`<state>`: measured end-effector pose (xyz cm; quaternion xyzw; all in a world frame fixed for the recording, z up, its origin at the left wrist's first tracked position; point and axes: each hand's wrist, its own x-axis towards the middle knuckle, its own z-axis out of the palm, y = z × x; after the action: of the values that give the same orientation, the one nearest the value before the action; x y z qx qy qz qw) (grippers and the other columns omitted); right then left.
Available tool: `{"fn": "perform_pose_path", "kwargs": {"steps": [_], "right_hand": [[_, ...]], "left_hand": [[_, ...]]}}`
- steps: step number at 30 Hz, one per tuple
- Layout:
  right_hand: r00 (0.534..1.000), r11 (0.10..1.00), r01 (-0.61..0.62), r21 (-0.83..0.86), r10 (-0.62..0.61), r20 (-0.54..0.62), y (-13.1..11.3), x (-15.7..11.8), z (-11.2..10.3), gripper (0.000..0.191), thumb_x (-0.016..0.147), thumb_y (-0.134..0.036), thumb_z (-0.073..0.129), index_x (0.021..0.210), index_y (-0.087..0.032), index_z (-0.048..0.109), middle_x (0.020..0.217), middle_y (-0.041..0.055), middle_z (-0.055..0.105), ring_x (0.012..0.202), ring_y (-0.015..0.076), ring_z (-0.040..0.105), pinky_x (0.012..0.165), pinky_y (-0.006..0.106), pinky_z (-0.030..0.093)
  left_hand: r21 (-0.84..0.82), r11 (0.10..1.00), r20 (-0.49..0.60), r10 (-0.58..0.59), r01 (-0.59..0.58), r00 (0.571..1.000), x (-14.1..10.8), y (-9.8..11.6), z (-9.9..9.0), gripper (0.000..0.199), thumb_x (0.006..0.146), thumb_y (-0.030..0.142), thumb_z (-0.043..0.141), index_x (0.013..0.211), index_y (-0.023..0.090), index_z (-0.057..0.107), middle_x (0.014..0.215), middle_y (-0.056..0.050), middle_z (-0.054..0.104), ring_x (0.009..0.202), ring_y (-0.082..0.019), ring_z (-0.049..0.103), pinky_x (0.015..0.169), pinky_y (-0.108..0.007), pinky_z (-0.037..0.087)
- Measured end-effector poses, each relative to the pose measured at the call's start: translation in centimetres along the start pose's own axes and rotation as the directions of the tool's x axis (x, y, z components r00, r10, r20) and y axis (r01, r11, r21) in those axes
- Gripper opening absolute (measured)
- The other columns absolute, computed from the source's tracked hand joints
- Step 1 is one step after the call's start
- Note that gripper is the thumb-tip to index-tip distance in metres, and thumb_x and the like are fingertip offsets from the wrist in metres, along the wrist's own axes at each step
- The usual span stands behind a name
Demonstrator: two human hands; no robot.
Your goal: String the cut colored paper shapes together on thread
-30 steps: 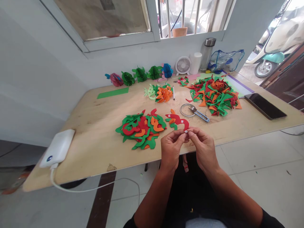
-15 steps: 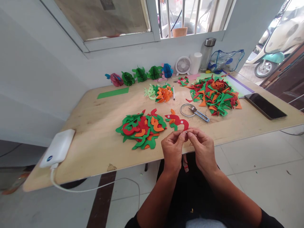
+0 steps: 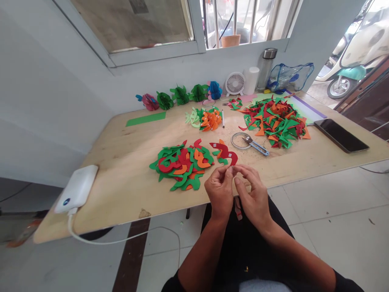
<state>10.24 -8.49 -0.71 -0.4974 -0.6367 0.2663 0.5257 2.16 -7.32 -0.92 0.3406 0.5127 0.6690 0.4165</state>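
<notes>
My left hand (image 3: pixel 221 187) pinches the near end of a wavy red paper cutout (image 3: pixel 224 152), thumb against fingers. Small pale squares are stuck on the cutout, which lies above orange and green paper pieces. My right hand (image 3: pixel 252 192) meets the left fingertips with its index finger, while its thumb stands apart from that finger. Any small thing between the fingertips is hidden. To the left is a pile of green, red and orange paper cutouts (image 3: pixel 185 166). Blue-handled thread snips (image 3: pixel 257 146) rest across a roll of clear tape (image 3: pixel 235 141) beyond my hands.
Paper scraps (image 3: pixel 279 121) are heaped at the right, beside a phone (image 3: pixel 342 136). Folded paper shapes (image 3: pixel 180 95) line the wall near a small fan (image 3: pixel 235 84) and a bottle (image 3: pixel 266 71). A white power bank (image 3: pixel 77 188) trails a cable over the front edge.
Both hands have shifted slightly left with the red paper cutout. My right thumb has come away from the fingertips and moved down.
</notes>
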Motion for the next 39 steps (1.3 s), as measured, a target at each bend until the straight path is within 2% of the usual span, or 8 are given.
{"fn": "perform_pose_path", "kwargs": {"steps": [6, 11, 13, 16, 21, 26, 32, 39], "right_hand": [[0.970, 0.920, 0.241, -0.310, -0.231, 0.071, 0.3, -0.7, 0.4, 0.045, 0.084, -0.015, 0.047, 0.129, -0.021, 0.050, 0.122, 0.0122, 0.056, 0.115, 0.0263, 0.047, 0.097, 0.047, 0.039], [0.965, 0.898, 0.246, -0.366, -0.263, 0.002, 0.5, -0.2, -0.2, 0.053, 0.083, -0.015, 0.049, 0.135, -0.023, 0.042, 0.123, 0.0125, 0.056, 0.115, 0.0276, 0.048, 0.096, 0.049, 0.037], [0.978, 0.940, 0.181, -0.288, -0.202, -0.044, 0.6, 0.3, -0.5, 0.052, 0.083, -0.018, 0.050, 0.135, -0.023, 0.042, 0.123, 0.0123, 0.057, 0.115, 0.0274, 0.049, 0.096, 0.050, 0.038], [1.000, 0.999, -0.006, -0.043, 0.005, -0.026, 0.8, 1.0, -1.0, 0.040, 0.084, -0.025, 0.052, 0.124, -0.024, 0.052, 0.117, 0.0097, 0.061, 0.107, 0.0248, 0.054, 0.090, 0.045, 0.043], [0.948, 0.904, -0.315, 0.290, 0.286, 0.136, 1.0, 1.9, -1.3, 0.019, 0.081, -0.035, 0.059, 0.090, -0.019, 0.064, 0.089, 0.0050, 0.067, 0.078, 0.0173, 0.059, 0.074, 0.034, 0.048], [0.921, 0.805, -0.383, 0.452, 0.368, 0.127, 1.0, 2.2, -1.3, 0.016, 0.077, -0.034, 0.066, 0.080, -0.019, 0.063, 0.071, -0.0003, 0.062, 0.065, 0.0134, 0.056, 0.065, 0.028, 0.046], [0.871, 0.629, -0.458, 0.628, 0.458, 0.175, 1.1, 2.4, -1.2, 0.021, 0.071, -0.036, 0.071, 0.075, -0.019, 0.060, 0.073, 0.0004, 0.064, 0.069, 0.0146, 0.058, 0.064, 0.027, 0.047], [0.860, 0.603, -0.479, 0.638, 0.466, 0.205, 1.0, 2.2, -1.1, 0.021, 0.072, -0.037, 0.069, 0.075, -0.019, 0.059, 0.067, -0.0011, 0.060, 0.060, 0.0118, 0.052, 0.058, 0.025, 0.045]], "left_hand": [[-0.013, 1.000, -0.036, -0.027, 0.027, 0.999, 0.3, -0.1, -0.1, 0.016, 0.075, 0.030, 0.067, 0.078, 0.015, 0.069, 0.074, -0.003, 0.070, 0.070, -0.013, 0.066, 0.069, -0.024, 0.052], [-0.141, 0.980, -0.067, -0.153, 0.142, 0.986, 0.4, 0.5, 0.1, 0.016, 0.070, 0.027, 0.070, 0.077, 0.014, 0.068, 0.065, -0.002, 0.068, 0.061, -0.012, 0.064, 0.065, -0.024, 0.052], [-0.190, 0.964, -0.048, -0.198, 0.186, 0.979, 0.5, 0.7, 0.1, 0.016, 0.068, 0.026, 0.071, 0.077, 0.013, 0.067, 0.062, -0.001, 0.067, 0.057, -0.011, 0.062, 0.063, -0.024, 0.052], [-0.216, 0.947, 0.043, -0.233, 0.237, 0.971, 0.5, 1.0, 0.1, 0.016, 0.067, 0.026, 0.072, 0.074, 0.012, 0.068, 0.062, -0.002, 0.067, 0.057, -0.010, 0.061, 0.064, -0.025, 0.052], [-0.153, 0.963, 0.136, -0.202, 0.222, 0.970, 0.2, 1.1, 0.1, 0.015, 0.068, 0.027, 0.072, 0.073, 0.013, 0.070, 0.067, -0.003, 0.068, 0.060, -0.012, 0.062, 0.064, -0.026, 0.051], [-0.074, 0.978, 0.197, -0.175, 0.193, 0.965, 0.0, 1.3, 0.1, 0.014, 0.071, 0.027, 0.069, 0.072, 0.013, 0.070, 0.063, -0.002, 0.067, 0.059, -0.010, 0.060, 0.061, -0.023, 0.049], [-0.083, 0.965, 0.182, -0.229, 0.247, 0.956, 0.0, 1.6, 0.1, 0.019, 0.071, 0.031, 0.068, 0.078, 0.013, 0.070, 0.064, -0.004, 0.067, 0.060, -0.013, 0.062, 0.060, -0.025, 0.051], [-0.023, 0.978, 0.184, -0.200, 0.207, 0.962, 0.0, 1.4, 0.4, 0.017, 0.069, 0.029, 0.071, 0.069, 0.013, 0.065, 0.060, -0.002, 0.064, 0.056, -0.011, 0.058, 0.056, -0.023, 0.049]]}}
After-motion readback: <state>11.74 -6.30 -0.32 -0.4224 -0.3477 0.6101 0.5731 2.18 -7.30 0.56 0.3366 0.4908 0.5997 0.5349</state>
